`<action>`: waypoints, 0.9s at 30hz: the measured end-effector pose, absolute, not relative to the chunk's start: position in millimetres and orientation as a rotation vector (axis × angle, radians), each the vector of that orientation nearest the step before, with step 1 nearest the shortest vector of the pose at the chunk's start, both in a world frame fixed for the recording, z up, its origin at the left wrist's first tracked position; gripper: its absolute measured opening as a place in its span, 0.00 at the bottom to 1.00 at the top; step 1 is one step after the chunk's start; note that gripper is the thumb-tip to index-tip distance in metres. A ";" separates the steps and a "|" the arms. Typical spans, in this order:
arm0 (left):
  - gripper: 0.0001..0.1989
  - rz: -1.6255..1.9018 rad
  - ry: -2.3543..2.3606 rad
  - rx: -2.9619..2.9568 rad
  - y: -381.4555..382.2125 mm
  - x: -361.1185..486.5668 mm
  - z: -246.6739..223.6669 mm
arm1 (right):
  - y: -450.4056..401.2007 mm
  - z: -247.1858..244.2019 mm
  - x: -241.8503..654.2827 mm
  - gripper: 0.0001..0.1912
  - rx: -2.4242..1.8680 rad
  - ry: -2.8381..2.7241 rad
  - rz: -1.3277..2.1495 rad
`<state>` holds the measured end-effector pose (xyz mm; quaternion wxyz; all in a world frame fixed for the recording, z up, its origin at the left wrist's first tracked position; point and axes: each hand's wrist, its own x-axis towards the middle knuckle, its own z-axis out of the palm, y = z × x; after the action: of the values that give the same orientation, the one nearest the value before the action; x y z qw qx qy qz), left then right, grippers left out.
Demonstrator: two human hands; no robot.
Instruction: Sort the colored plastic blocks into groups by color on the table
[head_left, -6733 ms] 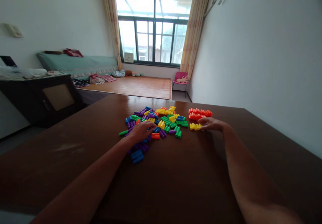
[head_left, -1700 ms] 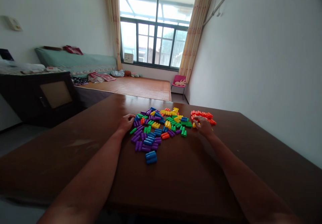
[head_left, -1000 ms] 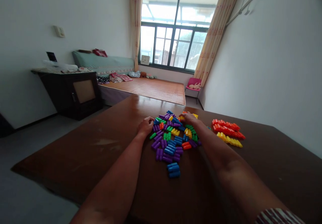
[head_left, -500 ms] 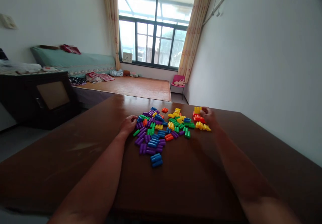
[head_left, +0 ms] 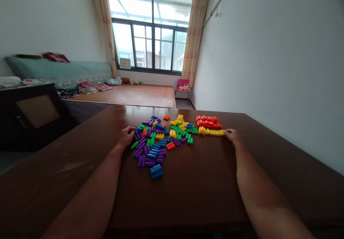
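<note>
My right hand (head_left: 232, 137) is at the right end of a straight yellow row of short, peg-like plastic pieces (head_left: 211, 131), thumb and fingers pinched on the end piece. Two orange-red rows (head_left: 209, 124) of similar pieces lie just behind the yellow one. At the left edge of a loose heap rests my left hand (head_left: 127, 137), fingers curled together beside blue and purple pieces (head_left: 138, 135); whatever they may hold is too small to make out. The heap mixes purple, blue, green (head_left: 177, 129), yellow and orange pieces, many joined in twos and threes.
Everything lies on a dark brown table (head_left: 188, 189). A blue cluster (head_left: 156, 171) sits nearest me, in front of the heap. Beyond the table are a bed (head_left: 145, 94), a pink chair (head_left: 182, 85) and a window; a dark cabinet (head_left: 32, 110) stands at the left.
My right hand has brought a yellow piece from above the red rows down to the yellow row, which is now longer. The left hand stays by the heap. The view has swung right.
</note>
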<state>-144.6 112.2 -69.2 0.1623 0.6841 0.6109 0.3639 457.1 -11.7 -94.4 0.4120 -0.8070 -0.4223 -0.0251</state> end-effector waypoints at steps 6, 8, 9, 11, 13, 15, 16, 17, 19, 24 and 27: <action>0.15 1.025 1.718 1.950 110.5 -143.0 -66.8 | -9.9 -74.1 434.0 0.14 -2.097 -1.105 -0.271; 0.14 1.032 1.711 1.939 110.4 -142.5 -67.6 | -2.0 -62.5 405.8 0.16 -1.981 -1.252 -0.335; 0.14 1.038 1.714 1.932 110.8 -142.4 -68.8 | 4.0 -57.2 387.5 0.16 -1.916 -1.355 -0.339; 0.14 1.046 1.724 1.923 112.3 -142.5 -72.1 | 18.7 -49.7 346.0 0.16 -1.795 -1.619 -0.276; 0.14 1.056 1.729 1.920 113.9 -142.7 -75.5 | 35.2 -47.3 304.6 0.15 -1.723 -1.880 -0.168; 0.13 1.065 1.739 1.920 114.8 -142.5 -77.6 | 51.3 -48.5 269.6 0.16 -1.765 -2.029 -0.111; 0.13 1.064 1.747 1.922 114.8 -142.2 -77.9 | 58.7 -49.6 255.4 0.17 -1.826 -2.059 -0.110; 0.13 1.059 1.757 1.923 114.5 -141.8 -77.6 | 65.4 -50.4 243.4 0.17 -1.883 -2.078 -0.113; 0.13 1.039 1.766 1.916 112.8 -140.9 -75.8 | 77.2 -50.0 225.5 0.16 -1.927 -2.134 -0.063; 0.12 1.006 1.785 1.884 106.7 -137.8 -69.6 | 104.8 -33.5 210.0 0.15 -1.759 -2.054 0.209; 0.12 0.998 1.811 1.865 104.7 -136.2 -67.9 | 123.8 -22.0 210.3 0.14 -1.796 -1.939 0.070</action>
<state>-136.2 104.7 -67.9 0.1775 0.6592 0.6399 0.3528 210.3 123.8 -22.0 0.2461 -0.6585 -0.7107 0.0258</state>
